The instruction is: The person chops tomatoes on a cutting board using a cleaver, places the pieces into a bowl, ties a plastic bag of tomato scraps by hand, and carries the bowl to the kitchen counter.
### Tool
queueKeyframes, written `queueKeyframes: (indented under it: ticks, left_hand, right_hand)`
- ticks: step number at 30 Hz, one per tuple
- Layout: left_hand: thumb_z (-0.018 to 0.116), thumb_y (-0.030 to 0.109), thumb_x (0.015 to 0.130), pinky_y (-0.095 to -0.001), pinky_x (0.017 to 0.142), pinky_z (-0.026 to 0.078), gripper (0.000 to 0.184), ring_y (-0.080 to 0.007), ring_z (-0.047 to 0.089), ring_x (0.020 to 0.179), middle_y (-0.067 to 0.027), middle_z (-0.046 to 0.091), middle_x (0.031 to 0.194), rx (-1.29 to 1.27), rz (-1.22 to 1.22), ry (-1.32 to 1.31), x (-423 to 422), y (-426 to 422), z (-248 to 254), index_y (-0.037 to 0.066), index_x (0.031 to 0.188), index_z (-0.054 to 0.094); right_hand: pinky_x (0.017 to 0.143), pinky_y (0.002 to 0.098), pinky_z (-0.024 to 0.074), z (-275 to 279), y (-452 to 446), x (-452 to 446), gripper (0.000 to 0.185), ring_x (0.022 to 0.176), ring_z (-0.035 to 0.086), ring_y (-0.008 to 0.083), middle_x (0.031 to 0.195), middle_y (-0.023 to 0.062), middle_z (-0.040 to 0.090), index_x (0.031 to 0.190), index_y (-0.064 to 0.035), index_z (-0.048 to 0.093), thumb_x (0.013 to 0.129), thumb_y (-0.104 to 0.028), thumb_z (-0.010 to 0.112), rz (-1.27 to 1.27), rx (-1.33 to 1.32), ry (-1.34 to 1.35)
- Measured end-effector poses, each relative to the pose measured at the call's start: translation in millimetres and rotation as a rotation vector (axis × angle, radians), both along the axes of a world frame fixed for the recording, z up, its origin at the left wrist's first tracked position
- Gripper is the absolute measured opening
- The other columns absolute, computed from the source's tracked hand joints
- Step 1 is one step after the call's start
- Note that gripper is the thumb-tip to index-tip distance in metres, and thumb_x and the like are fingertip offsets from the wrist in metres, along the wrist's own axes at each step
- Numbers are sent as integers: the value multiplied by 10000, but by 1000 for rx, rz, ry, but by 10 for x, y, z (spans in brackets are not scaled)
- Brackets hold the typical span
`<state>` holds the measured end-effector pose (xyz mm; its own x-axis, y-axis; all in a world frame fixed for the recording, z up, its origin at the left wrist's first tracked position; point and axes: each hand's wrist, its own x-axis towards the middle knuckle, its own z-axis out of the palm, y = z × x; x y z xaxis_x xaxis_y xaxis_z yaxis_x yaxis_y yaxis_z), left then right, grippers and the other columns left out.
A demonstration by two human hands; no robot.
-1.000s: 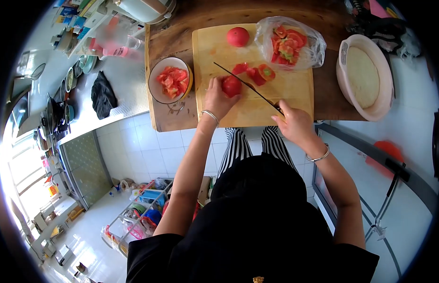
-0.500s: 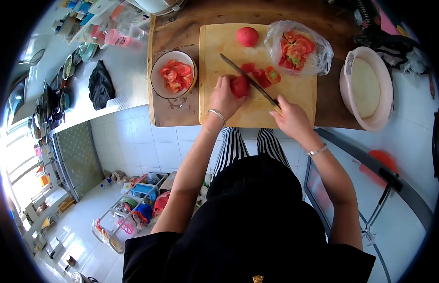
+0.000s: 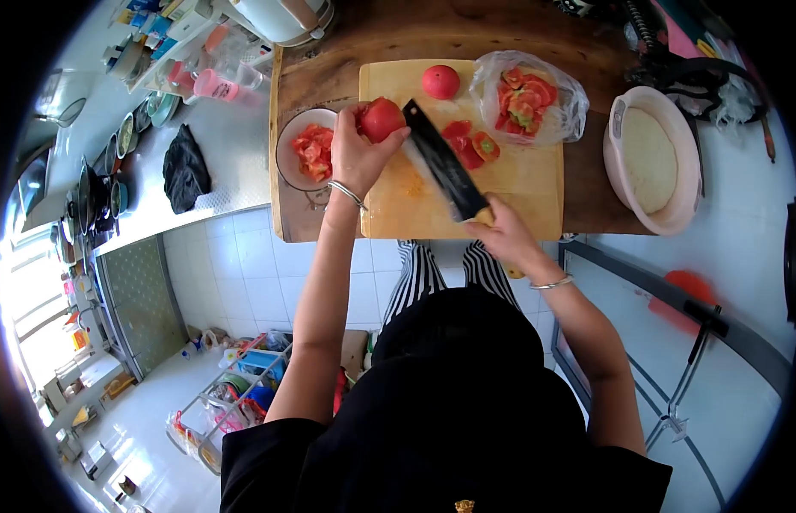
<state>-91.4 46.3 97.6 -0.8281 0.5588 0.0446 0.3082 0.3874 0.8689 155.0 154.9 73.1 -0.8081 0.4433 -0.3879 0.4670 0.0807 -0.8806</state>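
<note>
Your left hand pinches a red tomato between thumb and fingers, raised beside the bowl of cut tomato. To its right, your right hand wraps the handle of a cleaver, blade tilted over the cutting board.

A person in a black shirt and striped trousers is standing at a wooden table, the left hand gripping a peeled-looking red tomato near a bowl of cut tomato pieces. The right hand is holding a broad-bladed knife by its handle, the blade slanting over a cutting board. A whole tomato and red scraps are lying on the board beside a clear plastic bag of trimmings, while a pale oval basin is holding dough-like material.
</note>
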Motion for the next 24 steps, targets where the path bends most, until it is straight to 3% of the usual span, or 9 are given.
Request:
queueKeyframes:
  ticks: [7, 9, 12, 14, 16, 17, 20, 22, 24]
  left_hand:
    - [857, 253, 665, -331, 860, 498, 651, -235, 606, 982, -149, 599, 1092, -121, -72, 137, 85, 83, -91, 2, 1160, 518]
    - [830, 269, 658, -390, 895, 487, 630, -327, 574, 1029, -175, 548, 1125, -196, -85, 212, 111, 90, -202, 40, 1164, 533]
    - [805, 272, 660, -416, 924, 466, 601, -347, 543, 1059, -173, 534, 1132, -340, -130, 295, 104, 119, -339, 58, 1155, 538]
    - [778, 261, 670, -424, 955, 444, 573, -352, 525, 1093, -164, 528, 1152, -374, -151, 315, 109, 140, -415, 75, 1158, 540]
    - [764, 258, 678, -421, 975, 431, 564, -342, 519, 1105, -157, 524, 1156, -519, -191, 369, 121, 161, -435, 84, 1165, 540]
    - [744, 247, 696, -420, 992, 423, 582, -345, 500, 1156, -164, 510, 1224, -591, -244, 354, 108, 156, -438, 84, 1211, 528]
    - [721, 222, 709, -414, 1032, 392, 604, -348, 470, 1213, -175, 477, 1307, -434, -223, 678, 175, 98, -531, 76, 1257, 513]
    - [705, 214, 782, -409, 1079, 340, 591, -329, 431, 1270, -161, 475, 1355, -309, -271, 651, 351, 101, -433, 48, 1306, 487]
    - [616, 362, 894, -405, 1094, 316, 570, -315, 455, 1253, -141, 502, 1354, 455, -254, -551, 574, 165, -496, 6, 1316, 477]
  right_hand:
    - [658, 400, 487, -83, 4, -91, 406, 719, 629, 304, 832, 190, 635, 1072, 25, 527, 801, -215, 710, 48, -224, -291]
    - [638, 412, 481, -231, 128, 60, 383, 699, 625, 308, 791, 184, 627, 1044, 16, 520, 808, -224, 701, 7, 201, -31]
    - [624, 415, 478, -142, 270, 166, 369, 693, 625, 303, 761, 183, 615, 1021, 8, 510, 802, -215, 707, -51, 357, -70]
    - [566, 378, 481, -27, 253, 184, 340, 610, 607, 238, 710, 130, 601, 1006, -11, 511, 818, -214, 710, -104, 363, -2]
    - [488, 304, 466, 340, 174, 157, 310, 525, 563, 145, 679, 72, 579, 991, -15, 514, 847, -218, 698, -185, -1, -108]
    - [425, 237, 418, 233, 123, 198, 253, 472, 498, 73, 644, 19, 537, 966, -35, 521, 883, -219, 674, -220, -70, 4]
    - [413, 234, 392, 138, -45, 223, 211, 467, 484, 82, 617, 13, 520, 948, -48, 523, 898, -204, 656, -396, -310, 112]
    - [414, 248, 380, 116, -189, 216, 218, 450, 455, 85, 599, -4, 497, 888, -81, 512, 907, -243, 658, -461, -359, 143]
    - [444, 243, 370, 76, -325, 170, 292, 447, 427, 83, 599, -21, 467, 783, -113, 476, 915, -308, 648, -644, -764, 288]
